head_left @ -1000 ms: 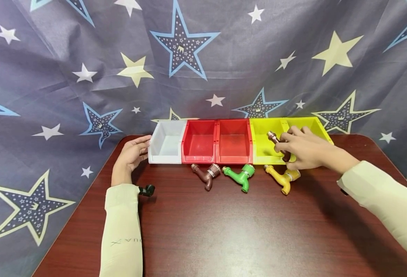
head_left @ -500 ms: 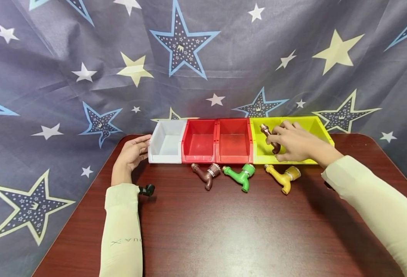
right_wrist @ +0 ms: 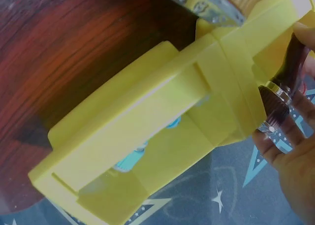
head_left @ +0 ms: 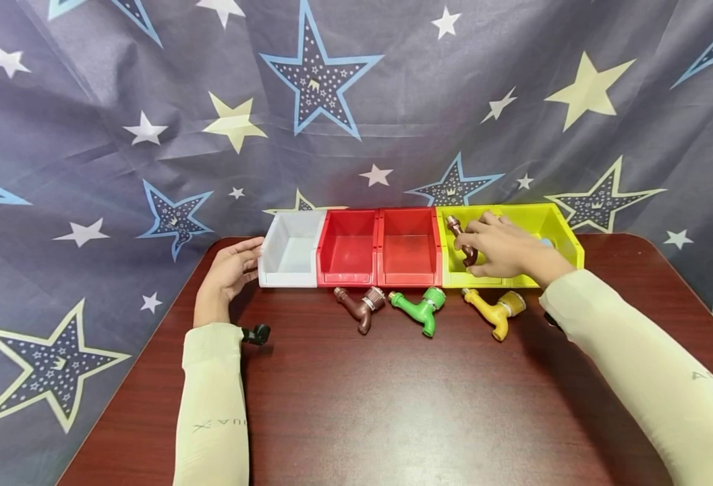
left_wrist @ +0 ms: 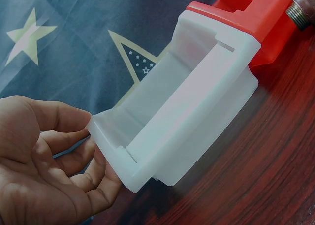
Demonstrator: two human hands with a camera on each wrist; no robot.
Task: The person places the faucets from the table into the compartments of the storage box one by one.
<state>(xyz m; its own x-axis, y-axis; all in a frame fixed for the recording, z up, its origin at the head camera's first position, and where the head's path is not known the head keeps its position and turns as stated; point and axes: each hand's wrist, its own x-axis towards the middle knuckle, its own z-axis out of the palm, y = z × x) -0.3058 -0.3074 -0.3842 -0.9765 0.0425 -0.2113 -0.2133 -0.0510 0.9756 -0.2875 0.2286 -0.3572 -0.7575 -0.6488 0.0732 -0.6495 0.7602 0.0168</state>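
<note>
My right hand (head_left: 504,250) grips a brown faucet (head_left: 468,254) over the left yellow bin (head_left: 453,270); its threaded end points up and left. In the right wrist view, fingers wrap around the same brown faucet (right_wrist: 295,62) at the bin's side. My left hand (head_left: 225,273) rests against the outer side of the white bin (head_left: 289,279), fingertips right at its rim in the left wrist view. A light blue faucet (right_wrist: 130,158) lies in the right yellow bin (head_left: 565,239), mostly hidden behind my right hand in the head view.
Two red bins (head_left: 347,278) stand between the white and yellow ones. Before the row lie another brown faucet (head_left: 361,309), a green faucet (head_left: 419,310) and a yellow faucet (head_left: 494,313) on the wooden table (head_left: 380,405). A star-patterned cloth (head_left: 392,101) hangs behind.
My right hand has moved left with the brown faucet, from near the divider between the yellow bins to over the left one. The left hand has stayed at the white bin.
</note>
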